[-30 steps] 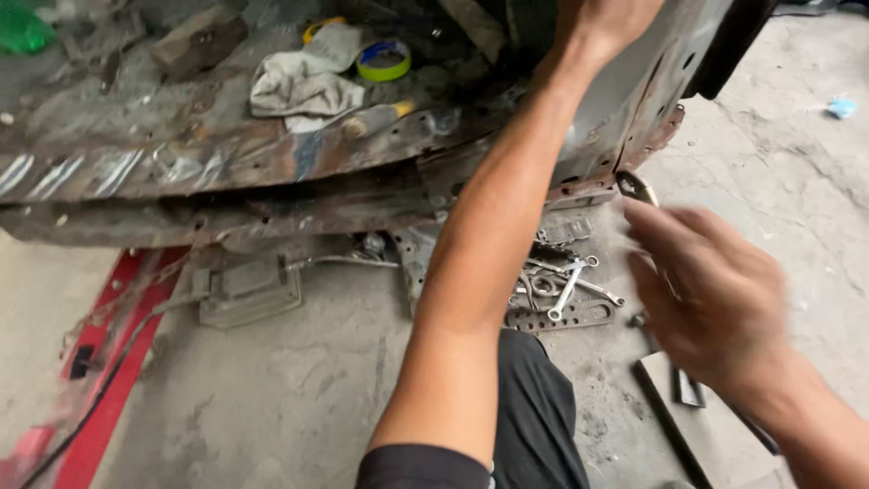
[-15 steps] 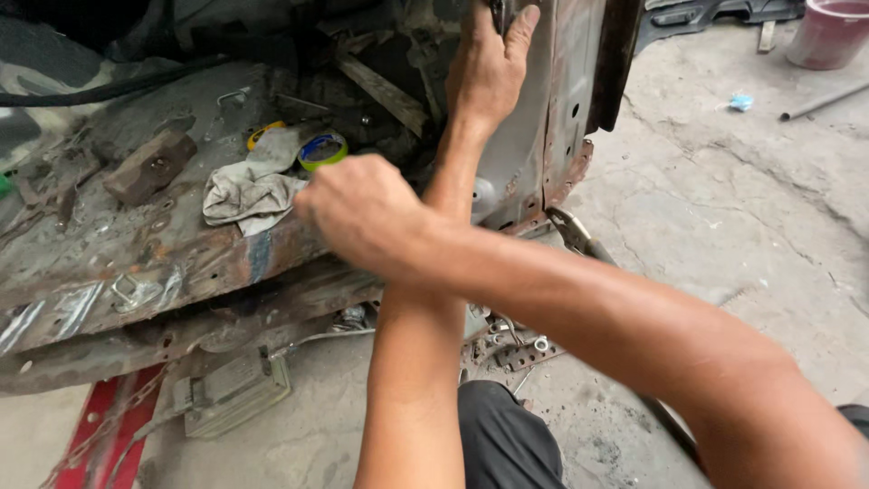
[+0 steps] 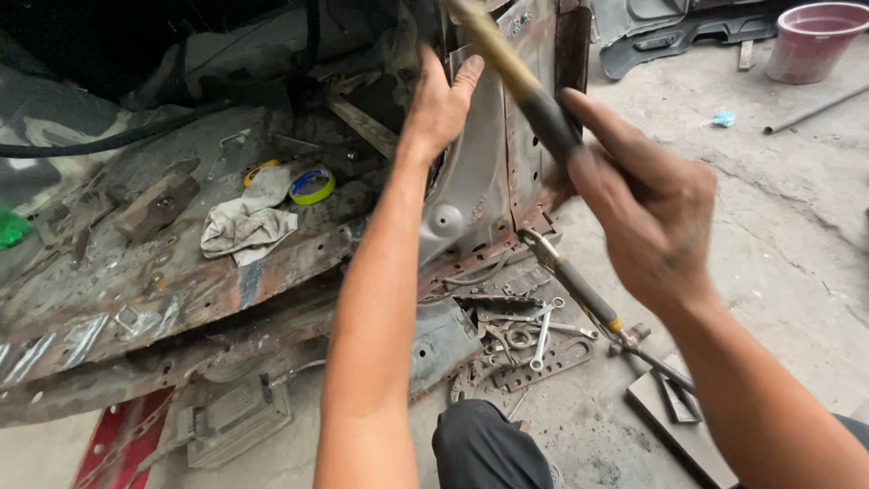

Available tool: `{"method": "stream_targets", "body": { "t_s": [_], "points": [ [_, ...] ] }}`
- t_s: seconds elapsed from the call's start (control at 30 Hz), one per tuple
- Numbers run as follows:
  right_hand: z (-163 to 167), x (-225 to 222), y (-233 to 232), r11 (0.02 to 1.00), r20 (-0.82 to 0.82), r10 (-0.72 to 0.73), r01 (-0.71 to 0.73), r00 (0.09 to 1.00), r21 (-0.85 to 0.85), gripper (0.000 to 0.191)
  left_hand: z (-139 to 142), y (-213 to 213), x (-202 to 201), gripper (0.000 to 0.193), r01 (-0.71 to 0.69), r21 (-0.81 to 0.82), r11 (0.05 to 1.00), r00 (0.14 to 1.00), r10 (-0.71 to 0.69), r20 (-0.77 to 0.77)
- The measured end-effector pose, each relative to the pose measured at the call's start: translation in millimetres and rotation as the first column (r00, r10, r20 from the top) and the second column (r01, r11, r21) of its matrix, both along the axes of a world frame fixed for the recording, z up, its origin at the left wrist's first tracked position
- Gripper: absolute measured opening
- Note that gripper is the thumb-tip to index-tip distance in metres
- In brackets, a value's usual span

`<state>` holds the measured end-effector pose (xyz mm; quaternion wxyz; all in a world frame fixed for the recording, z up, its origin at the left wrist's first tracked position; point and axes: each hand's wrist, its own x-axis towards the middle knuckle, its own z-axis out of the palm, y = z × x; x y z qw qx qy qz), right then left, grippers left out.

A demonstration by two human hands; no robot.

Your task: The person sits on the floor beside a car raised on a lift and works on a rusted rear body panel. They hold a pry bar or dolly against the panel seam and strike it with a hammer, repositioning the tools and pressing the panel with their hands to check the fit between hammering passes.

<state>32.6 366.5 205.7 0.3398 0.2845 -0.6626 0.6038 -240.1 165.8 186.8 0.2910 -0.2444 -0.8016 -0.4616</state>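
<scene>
An auto-body repair workshop, worked at floor level. A stripped, rusted sheet-metal vehicle floor pan (image 3: 163,281) with punched holes and flaking brown corrosion fills the left side, joined to a bare grey steel door pillar (image 3: 480,172). On the pan lie a crumpled grey rag (image 3: 246,226) and a roll of yellow tape (image 3: 312,186). Loose chrome open-ended spanners (image 3: 534,330) are scattered on a perforated rusty plate on the stained concrete floor (image 3: 778,226), beside yellow-tipped locking pliers (image 3: 575,285) clamped to the pillar's lower edge. A pink plastic bucket (image 3: 815,36) and detached dark body panels (image 3: 688,36) stand behind.
</scene>
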Motion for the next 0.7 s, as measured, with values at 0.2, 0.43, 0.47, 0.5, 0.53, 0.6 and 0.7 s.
{"method": "stream_targets", "body": {
  "t_s": [0.2,0.43,0.47,0.5,0.53,0.6,0.7],
  "points": [
    [-72.6,17.3,58.3,0.994,0.386,-0.105,0.100,0.916,0.032,0.048,19.8,-9.0,4.1,0.076,-0.075,-0.155,0.985,0.997,0.071,-0.030],
    [-145.0,-16.3,75.2,0.977,0.271,-0.166,0.121,0.948,0.174,0.032,32.5,-10.8,20.7,0.068,-0.026,-0.191,0.981,1.000,0.022,-0.020],
    [-150.5,-23.3,70.3,0.985,0.182,-0.121,0.095,0.976,0.145,0.031,31.4,-11.6,18.9,0.070,0.058,-0.144,0.988,0.990,-0.075,-0.117],
    [-154.0,-32.2,64.1,0.980,0.239,-0.106,0.060,0.965,0.191,0.032,30.5,-13.2,16.2,0.073,0.063,-0.152,0.986,0.990,-0.081,-0.114],
    [-156.2,-42.2,57.5,0.971,0.298,-0.089,0.016,0.950,0.238,0.033,28.6,-14.7,13.1,0.076,0.063,-0.155,0.986,0.991,-0.080,-0.109],
    [-158.2,-62.6,45.2,0.938,0.279,-0.154,0.051,0.948,0.343,0.038,26.1,-18.2,5.6,0.079,0.067,-0.175,0.982,0.988,-0.090,-0.124],
    [-160.0,-83.0,35.3,0.877,0.014,-0.248,0.218,0.969,0.427,0.047,23.5,-22.5,-2.4,0.080,0.064,-0.194,0.979,0.986,-0.092,-0.136]
  ]
}}
